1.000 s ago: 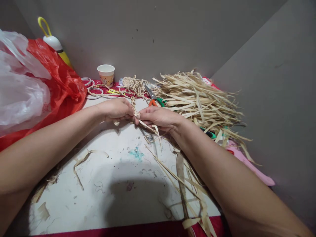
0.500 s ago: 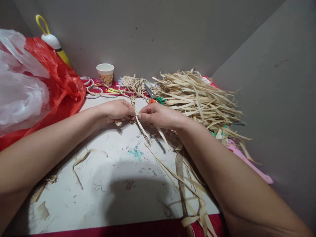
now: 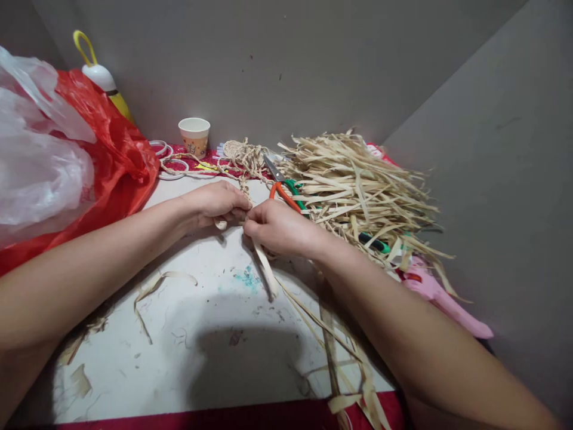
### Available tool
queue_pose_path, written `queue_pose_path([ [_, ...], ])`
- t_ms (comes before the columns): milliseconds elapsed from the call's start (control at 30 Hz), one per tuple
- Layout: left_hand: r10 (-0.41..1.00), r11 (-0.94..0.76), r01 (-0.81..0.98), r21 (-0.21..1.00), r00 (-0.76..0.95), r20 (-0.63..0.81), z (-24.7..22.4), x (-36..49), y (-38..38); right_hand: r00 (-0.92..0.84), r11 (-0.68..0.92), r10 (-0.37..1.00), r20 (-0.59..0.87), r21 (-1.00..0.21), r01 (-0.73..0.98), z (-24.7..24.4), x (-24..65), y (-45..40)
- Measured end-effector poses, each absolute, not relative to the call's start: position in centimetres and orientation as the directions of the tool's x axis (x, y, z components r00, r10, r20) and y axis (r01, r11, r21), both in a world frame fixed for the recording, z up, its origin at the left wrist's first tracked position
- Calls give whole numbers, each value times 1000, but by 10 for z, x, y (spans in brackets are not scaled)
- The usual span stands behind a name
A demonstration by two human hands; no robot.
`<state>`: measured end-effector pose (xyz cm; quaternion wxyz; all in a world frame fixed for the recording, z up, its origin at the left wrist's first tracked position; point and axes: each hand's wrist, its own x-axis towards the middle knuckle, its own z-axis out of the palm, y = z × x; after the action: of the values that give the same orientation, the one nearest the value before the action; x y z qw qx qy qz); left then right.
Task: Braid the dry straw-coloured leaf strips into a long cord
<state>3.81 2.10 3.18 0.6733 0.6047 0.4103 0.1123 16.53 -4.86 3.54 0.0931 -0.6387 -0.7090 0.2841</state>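
My left hand (image 3: 221,203) is closed, its fingers pinching a thin plaited straw cord (image 3: 244,186) over the white board. Right beside it, my right hand (image 3: 275,226) is closed on the same strands, just below the braid. From under its fingers pale flat strips (image 3: 266,272) hang down toward the board. The exact pinch point is partly hidden by the fingers. Behind my right hand lie scissors with orange and green handles (image 3: 286,194), blades pointing up and left. A large bundle of dry straw strips (image 3: 362,179) spreads to the right.
At the left are red and white plastic bags (image 3: 120,155) and a yellow bottle (image 3: 101,77). A paper cup (image 3: 195,138), white rings (image 3: 172,170) and coiled braid (image 3: 237,149) stand along the wall. Pink-handled tool (image 3: 443,298) at right. Loose strips (image 3: 329,334) cross the board's front edge.
My right hand has moved slightly down and toward my left hand, its fingers curled more over the strands. The hanging strips have shifted, and more of the orange handle and pink tool shows.
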Motion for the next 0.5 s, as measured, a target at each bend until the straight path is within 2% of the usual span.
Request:
queue_pose_path([
  [167, 645, 290, 321, 901, 630, -432, 30, 39, 22, -224, 185, 964, -142, -247, 951, 30, 160, -52],
  [267, 629, 299, 345, 890, 630, -455, 33, 38, 22, -293, 247, 935, -198, -227, 942, 39, 158, -59],
  [300, 623, 301, 347, 888, 633, -459, 34, 37, 22, -342, 279, 911, -231, -264, 923, 45, 159, -62],
  [367, 616, 306, 339, 890, 642, -457, 37, 35, 24, -451, 308, 834, -317, -411, 858, 57, 163, -66],
  [433, 603, 319, 324, 891, 656, -454, 38, 34, 26, -492, 219, 794, -358, -586, 780, 66, 172, -65],
  [500, 585, 335, 312, 889, 671, -456, 37, 33, 29, -360, 54, 886, -293, -707, 706, 69, 184, -57],
])
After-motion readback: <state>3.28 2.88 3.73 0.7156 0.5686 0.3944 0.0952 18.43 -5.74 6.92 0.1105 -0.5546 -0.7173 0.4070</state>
